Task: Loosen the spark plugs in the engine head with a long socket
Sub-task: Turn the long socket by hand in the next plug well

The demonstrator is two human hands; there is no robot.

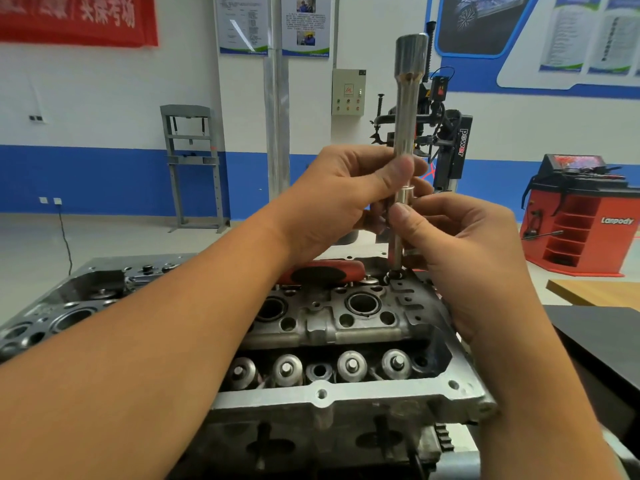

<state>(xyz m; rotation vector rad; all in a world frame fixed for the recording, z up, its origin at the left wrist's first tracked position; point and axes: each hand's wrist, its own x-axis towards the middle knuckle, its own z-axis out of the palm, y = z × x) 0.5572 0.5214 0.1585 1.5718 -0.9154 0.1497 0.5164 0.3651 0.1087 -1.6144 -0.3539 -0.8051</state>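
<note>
Long socket (406, 126), head view: silver metal tube, held upright above the engine head (346, 327), wide end uppermost. Lower end joins a thinner silver extension bar (396, 249) that runs down to the far right part of the engine head; the meeting point there is small and dark, and whether a spark plug sits under it cannot be told.

Left hand (343, 199): fingers curled round the lower part of the socket, thumb pressed across its front.

Right hand (460, 244): just below the left, thumb and fingers pinching the extension bar beneath the socket's collar.

Engine head: grey cast metal, on the bench directly under both forearms. Two round open wells (363, 304) show along its middle; a row of round valve caps (351, 365) lies along its near side.

Red-and-black handle (322, 271): lying flat on the far side of the engine head, partly hidden by the left forearm.

Second grey casting (69, 306): to the left, beside the engine head.

Background: red wheel balancer (581, 216) far right; grey press frame (194, 168) against the blue-and-white wall.
</note>
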